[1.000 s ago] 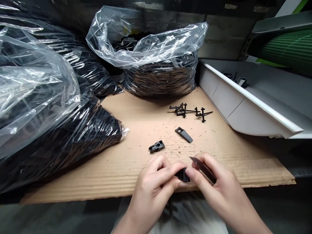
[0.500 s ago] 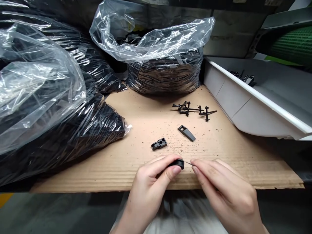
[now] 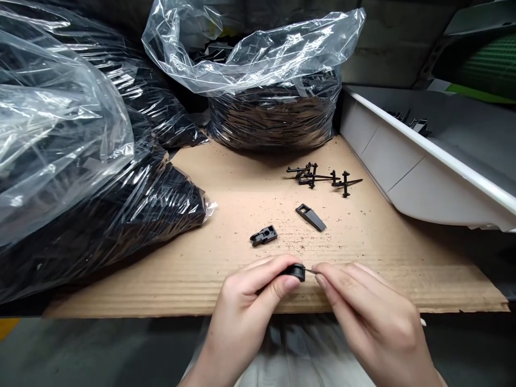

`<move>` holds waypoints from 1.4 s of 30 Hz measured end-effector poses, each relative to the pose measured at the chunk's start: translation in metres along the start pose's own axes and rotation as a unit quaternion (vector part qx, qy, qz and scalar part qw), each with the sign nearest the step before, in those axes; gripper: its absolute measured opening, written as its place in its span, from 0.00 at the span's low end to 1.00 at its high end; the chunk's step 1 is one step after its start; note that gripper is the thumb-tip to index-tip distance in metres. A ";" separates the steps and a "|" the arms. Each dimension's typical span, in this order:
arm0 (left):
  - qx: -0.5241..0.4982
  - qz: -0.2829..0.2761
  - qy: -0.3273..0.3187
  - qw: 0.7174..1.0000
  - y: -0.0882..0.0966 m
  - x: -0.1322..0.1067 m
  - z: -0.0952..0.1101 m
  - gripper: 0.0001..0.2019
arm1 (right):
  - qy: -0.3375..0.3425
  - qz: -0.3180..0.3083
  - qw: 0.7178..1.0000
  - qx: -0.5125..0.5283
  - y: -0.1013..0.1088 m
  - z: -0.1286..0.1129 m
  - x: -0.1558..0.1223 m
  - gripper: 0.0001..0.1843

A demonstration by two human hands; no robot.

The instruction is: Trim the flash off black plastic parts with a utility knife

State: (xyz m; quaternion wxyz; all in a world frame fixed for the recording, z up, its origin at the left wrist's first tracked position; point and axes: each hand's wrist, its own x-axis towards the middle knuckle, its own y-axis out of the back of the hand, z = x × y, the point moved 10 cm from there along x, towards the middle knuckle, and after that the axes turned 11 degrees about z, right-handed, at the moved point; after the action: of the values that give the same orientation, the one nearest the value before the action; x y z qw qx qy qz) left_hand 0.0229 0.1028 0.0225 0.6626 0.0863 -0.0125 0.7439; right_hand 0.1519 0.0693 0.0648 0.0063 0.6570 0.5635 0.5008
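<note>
My left hand pinches a small black plastic part between thumb and fingers, just over the front of the cardboard. My right hand is closed on a thin dark blade-like tool, whose tip meets the right end of that part. Most of the tool is hidden in my fingers. Beyond my hands lie a black plastic piece with a round hole and a tapered black piece with a square opening. Thin black branching plastic pieces lie farther back.
Cardboard with dark shavings covers the worktop. A clear bag of black parts stands at the back, and another large bag fills the left. On the right, a white-rimmed bin holds black parts.
The tool's tip has moved slightly left, up to the black part in my left hand. The view has shifted a little; the pieces on the cardboard lie as before.
</note>
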 end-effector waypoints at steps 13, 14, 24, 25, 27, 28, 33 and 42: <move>-0.007 -0.014 -0.069 0.997 0.003 -0.006 0.010 0.16 | -0.223 -0.195 0.939 0.176 -0.030 0.017 -0.004 0.15; -0.004 -0.016 -0.074 0.997 0.002 -0.007 0.011 0.16 | -0.254 -0.222 0.921 0.197 -0.036 0.020 -0.008 0.16; 0.061 -0.007 -0.170 0.983 0.001 -0.013 0.023 0.15 | -0.403 -0.266 0.818 0.311 -0.041 0.032 -0.027 0.14; 0.072 -0.006 -0.181 0.981 0.000 -0.014 0.023 0.15 | -0.370 -0.218 0.867 0.252 -0.033 0.036 -0.020 0.15; 0.093 0.000 -0.210 0.973 -0.001 -0.018 0.026 0.16 | -0.302 -0.141 0.929 0.160 -0.019 0.036 -0.012 0.15; 0.104 0.003 -0.226 0.969 -0.001 -0.020 0.027 0.17 | -0.277 -0.122 0.943 0.137 -0.016 0.034 -0.010 0.15; 0.137 0.006 -0.283 0.949 -0.005 -0.028 0.030 0.19 | -0.228 -0.125 0.959 0.115 -0.022 0.027 -0.012 0.14; 0.102 -0.027 -0.282 0.954 -0.007 -0.026 0.033 0.19 | -0.268 -0.266 0.910 0.171 -0.035 0.031 -0.009 0.18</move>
State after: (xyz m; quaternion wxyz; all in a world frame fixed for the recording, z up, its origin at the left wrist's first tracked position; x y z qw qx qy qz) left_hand 0.0365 0.0735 0.0501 0.6399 0.3600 -0.1209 0.6681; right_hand 0.1479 0.0924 0.0230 0.1776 0.5833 0.7715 0.1818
